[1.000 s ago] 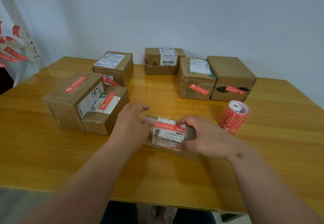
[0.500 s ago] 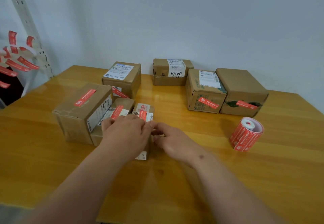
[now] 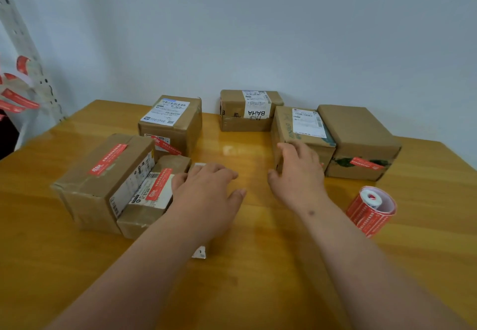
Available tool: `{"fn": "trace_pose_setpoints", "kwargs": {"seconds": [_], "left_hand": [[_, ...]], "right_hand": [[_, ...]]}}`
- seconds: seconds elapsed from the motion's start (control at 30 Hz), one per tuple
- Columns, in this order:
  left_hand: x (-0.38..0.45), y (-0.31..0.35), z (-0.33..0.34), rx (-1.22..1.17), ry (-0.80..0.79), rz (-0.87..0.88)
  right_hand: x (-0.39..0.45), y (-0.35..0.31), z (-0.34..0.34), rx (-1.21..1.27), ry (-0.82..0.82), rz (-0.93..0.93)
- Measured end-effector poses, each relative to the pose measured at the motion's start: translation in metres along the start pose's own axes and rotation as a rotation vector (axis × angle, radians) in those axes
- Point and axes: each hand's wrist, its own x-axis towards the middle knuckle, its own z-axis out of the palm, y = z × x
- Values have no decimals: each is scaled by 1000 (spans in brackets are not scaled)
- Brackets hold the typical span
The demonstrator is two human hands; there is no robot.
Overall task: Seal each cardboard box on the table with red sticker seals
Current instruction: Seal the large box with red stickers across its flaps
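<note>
My left hand [image 3: 206, 195] lies flat with straight fingers on a small cardboard box [image 3: 199, 253], which it mostly hides. This box stands against a sealed small box [image 3: 144, 208] and a larger sealed box [image 3: 85, 187] on the left. My right hand [image 3: 296, 174] reaches forward, fingers relaxed, touching the front left corner of a labelled box [image 3: 304, 125] at the back right. Beside that stands a plain box [image 3: 358, 133] with a red seal [image 3: 366, 163] on its front. The roll of red sticker seals [image 3: 371, 209] lies to the right of my right forearm.
Two more boxes stand at the back near the wall: one with a white label [image 3: 178, 123] and one marked BAHA [image 3: 247, 110]. A perforated rack post [image 3: 38, 76] with loose red stickers [image 3: 18, 100] is at the far left. The wooden table [image 3: 258, 265] fills the foreground.
The small box has been pushed left against the sealed boxes. My right hand left it and moved forward-right to the labelled box. My left hand stays on top of it.
</note>
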Motion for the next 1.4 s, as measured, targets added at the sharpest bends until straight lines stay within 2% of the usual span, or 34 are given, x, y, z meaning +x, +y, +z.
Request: {"fn": "trace_pose_setpoints", "kwargs": {"seconds": [0.1, 0.2, 0.4, 0.77, 0.97, 1.1, 1.2, 1.4], "left_hand": [[10, 7, 3, -28, -25, 21], [19, 13, 5, -54, -42, 22], [29, 19, 14, -73, -33, 25], [16, 27, 16, -234, 43, 45], [-16, 38, 10, -332, -67, 143], [-38, 46, 3, -409, -133, 189], [-50, 47, -5, -521, -71, 213], [-75, 52, -30, -522, -79, 409]], "right_hand": [[23, 14, 2, -85, -67, 69], [42, 24, 7, -183, -97, 49], [57, 30, -2, -291, 77, -54], [12, 25, -20, -166, 59, -376], [-32, 29, -34, -52, 112, -526], [-50, 24, -64, 79, 133, -545], [-62, 14, -91, 143, 142, -504], [-76, -7, -148, 255, -113, -341]]}}
